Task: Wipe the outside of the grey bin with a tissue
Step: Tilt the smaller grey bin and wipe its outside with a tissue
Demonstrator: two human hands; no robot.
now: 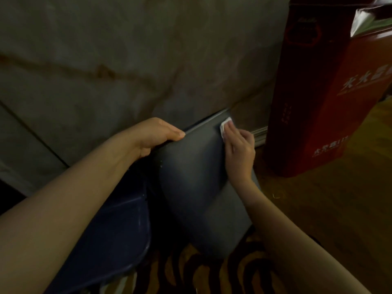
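Note:
The grey bin [191, 177] lies tilted on its side in the middle of the view, its bottom end pointing toward the wall. My left hand [152, 134] grips the far upper edge of the bin, fingers curled over it. My right hand [239, 151] presses a small folded white tissue [225, 126] flat against the bin's outer wall near its far right corner. Only a corner of the tissue shows past my fingertips.
A tall red cardboard box [318, 98] with printed characters stands close on the right. A marbled wall [127, 60] runs right behind the bin. A dark blue object [118, 230] sits under my left forearm. A brown patterned rug [212, 272] and wooden floor [328, 209] lie below.

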